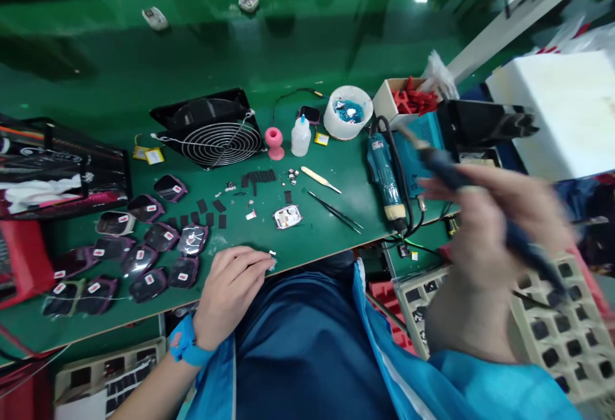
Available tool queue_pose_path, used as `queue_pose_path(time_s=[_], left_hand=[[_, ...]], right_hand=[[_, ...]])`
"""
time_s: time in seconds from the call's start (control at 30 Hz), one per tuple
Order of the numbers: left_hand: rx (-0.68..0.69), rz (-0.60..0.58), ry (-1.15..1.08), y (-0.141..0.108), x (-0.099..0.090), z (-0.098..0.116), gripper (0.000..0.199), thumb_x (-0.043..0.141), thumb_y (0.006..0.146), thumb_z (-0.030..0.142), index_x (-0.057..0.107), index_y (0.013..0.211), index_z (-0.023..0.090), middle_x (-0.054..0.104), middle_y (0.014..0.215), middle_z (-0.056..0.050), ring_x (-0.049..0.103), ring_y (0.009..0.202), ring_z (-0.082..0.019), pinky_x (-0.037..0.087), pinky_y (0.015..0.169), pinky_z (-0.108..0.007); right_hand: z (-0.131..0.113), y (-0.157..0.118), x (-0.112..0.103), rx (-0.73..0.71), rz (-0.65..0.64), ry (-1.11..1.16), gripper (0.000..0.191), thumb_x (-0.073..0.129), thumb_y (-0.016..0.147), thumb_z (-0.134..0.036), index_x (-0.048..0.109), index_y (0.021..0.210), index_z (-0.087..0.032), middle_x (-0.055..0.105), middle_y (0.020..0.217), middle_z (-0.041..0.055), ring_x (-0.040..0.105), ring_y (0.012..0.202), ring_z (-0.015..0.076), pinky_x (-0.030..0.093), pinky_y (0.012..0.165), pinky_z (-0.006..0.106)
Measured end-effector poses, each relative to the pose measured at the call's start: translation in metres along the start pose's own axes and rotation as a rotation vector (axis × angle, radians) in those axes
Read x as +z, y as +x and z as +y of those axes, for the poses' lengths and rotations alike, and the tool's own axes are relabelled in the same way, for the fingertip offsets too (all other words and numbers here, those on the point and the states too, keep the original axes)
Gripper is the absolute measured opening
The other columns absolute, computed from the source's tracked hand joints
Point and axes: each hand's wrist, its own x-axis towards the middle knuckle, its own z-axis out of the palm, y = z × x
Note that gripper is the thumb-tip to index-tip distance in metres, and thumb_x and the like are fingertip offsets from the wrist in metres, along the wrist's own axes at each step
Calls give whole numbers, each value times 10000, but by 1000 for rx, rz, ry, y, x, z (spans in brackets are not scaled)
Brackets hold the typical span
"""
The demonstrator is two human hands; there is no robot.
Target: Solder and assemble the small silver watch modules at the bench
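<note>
Near the front edge of the green bench, my left hand (pixel 236 282) pinches a small component (pixel 272 261), mostly covered by the fingertips. My right hand (pixel 494 234), blurred, is raised at the right with its fingers wrapped round a dark soldering iron (pixel 451 170), its tip pointing up and left. An open watch case (pixel 287 216) lies on the bench up and right of my left hand. Black tweezers (pixel 336 212) and a cream-handled tool (pixel 321 179) rest beyond it. Several watches (pixel 148 284) with stickers lie to the left.
A black fan (pixel 221 141), a pink holder (pixel 274 143), a clear bottle (pixel 300 136) and a white tub (pixel 348 113) stand towards the back. A teal electric screwdriver (pixel 383 173) with cables lies right of the tweezers. Trays (pixel 542 356) of parts sit below at the right.
</note>
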Motion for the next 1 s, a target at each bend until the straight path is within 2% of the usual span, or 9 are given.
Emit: queue_pose_path(time_s=[0.07, 0.13, 0.27, 0.47, 0.63, 0.73, 0.83, 0.9, 1.0], left_hand=[[-2, -7, 13, 1, 0, 0, 214, 603, 983, 117, 674, 1155, 223, 754, 1054, -40, 643, 1002, -213, 508, 884, -363], [-28, 7, 23, 2, 0, 2, 213, 619, 976, 115, 672, 1157, 213, 742, 1057, -52, 646, 988, -209, 510, 888, -360], [-68, 59, 35, 1, 0, 6, 171, 653, 958, 117, 688, 1106, 197, 732, 1013, -59, 649, 939, -201, 514, 854, -350], [-120, 105, 65, 0, 1, 9, 95, 679, 950, 140, 699, 1004, 215, 755, 974, -29, 665, 914, -198, 500, 831, -352], [-145, 111, 45, -1, 4, 10, 99, 688, 938, 119, 691, 985, 206, 760, 972, -27, 667, 914, -196, 498, 832, -352], [-175, 126, 16, -4, 8, 10, 115, 696, 927, 103, 695, 981, 205, 757, 988, -34, 666, 927, -195, 504, 852, -354], [-195, 133, -9, -6, 10, 10, 120, 697, 924, 91, 698, 968, 203, 749, 975, -38, 661, 927, -192, 505, 849, -351], [-203, 126, -20, -6, 10, 11, 126, 698, 923, 91, 700, 971, 208, 751, 962, -32, 659, 925, -194, 504, 843, -350], [-219, 114, -20, -5, 9, 11, 122, 702, 923, 98, 696, 978, 207, 756, 956, -26, 660, 921, -194, 501, 834, -348]], right_hand=[[-1, 0, 37, -78, -102, -57, 275, 606, 1005, -328, 676, 1255, -238, 766, 1098, 110, 775, 977, 271, 644, 880, 442], [6, -1, 65, -184, -117, -133, 268, 584, 1012, -311, 673, 1248, -223, 750, 1160, 129, 735, 1093, 277, 615, 971, 448], [30, -5, 88, -242, -92, -183, 326, 602, 1003, -286, 633, 1315, -195, 700, 1229, 163, 704, 1140, 289, 604, 970, 438], [33, -9, 81, -200, -135, -125, 318, 693, 952, -310, 667, 1256, -217, 706, 1231, 133, 726, 1101, 289, 611, 961, 467], [2, -38, 54, 184, 57, 238, 317, 874, 804, -285, 725, 1080, -241, 772, 947, 29, 792, 803, 236, 663, 702, 362], [-13, -62, 36, 305, -184, 409, 263, 886, 787, -230, 774, 1024, -244, 801, 898, 27, 797, 765, 236, 686, 707, 370], [-22, -80, 33, 316, -391, 537, 226, 868, 794, -170, 782, 987, -250, 806, 910, 15, 789, 829, 223, 666, 937, 469], [-27, -87, 38, 336, -460, 593, 220, 835, 813, -138, 754, 984, -249, 785, 871, -12, 768, 811, 192, 598, 1066, 542], [-33, -92, 47, 354, -493, 615, 242, 811, 818, -98, 709, 980, -245, 765, 839, -36, 751, 777, 160, 530, 1144, 581]])
